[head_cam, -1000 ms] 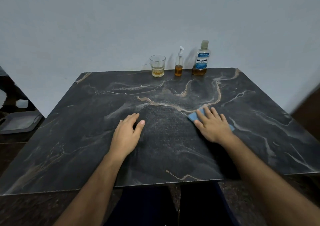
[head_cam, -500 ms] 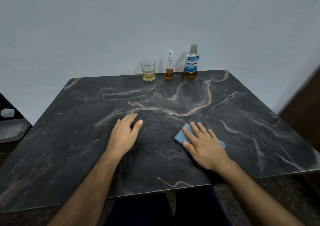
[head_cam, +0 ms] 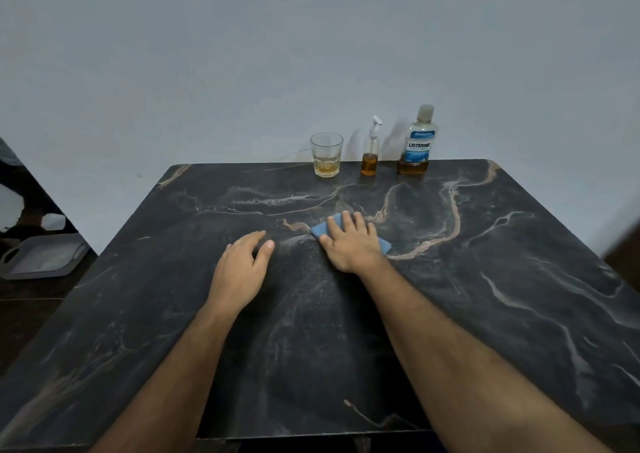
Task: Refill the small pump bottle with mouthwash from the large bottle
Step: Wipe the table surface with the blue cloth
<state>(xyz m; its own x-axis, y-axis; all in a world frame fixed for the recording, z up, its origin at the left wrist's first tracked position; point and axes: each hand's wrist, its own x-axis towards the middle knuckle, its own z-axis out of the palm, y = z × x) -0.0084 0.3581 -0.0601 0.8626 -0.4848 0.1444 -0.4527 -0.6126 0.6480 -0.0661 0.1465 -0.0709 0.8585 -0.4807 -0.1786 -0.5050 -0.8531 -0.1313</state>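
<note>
At the table's far edge, against the wall, the small pump bottle (head_cam: 370,156) stands upright with amber liquid in its lower part. To its right is the large mouthwash bottle (head_cam: 417,142), capped, with a blue label and a little amber liquid at the bottom. My right hand (head_cam: 349,241) lies flat with fingers spread, pressing a blue cloth (head_cam: 320,229) onto the table's middle. My left hand (head_cam: 240,267) rests palm down on the tabletop beside it, holding nothing. Both hands are well short of the bottles.
A clear glass (head_cam: 326,154) with a little amber liquid stands left of the pump bottle. The dark marble table (head_cam: 502,279) has its near edge at the bottom of the view. A grey tray (head_cam: 41,256) lies on the floor to the left.
My right hand has slid the blue cloth away from me and to the left across the tabletop. My left hand has stayed flat in place. The view has shifted.
</note>
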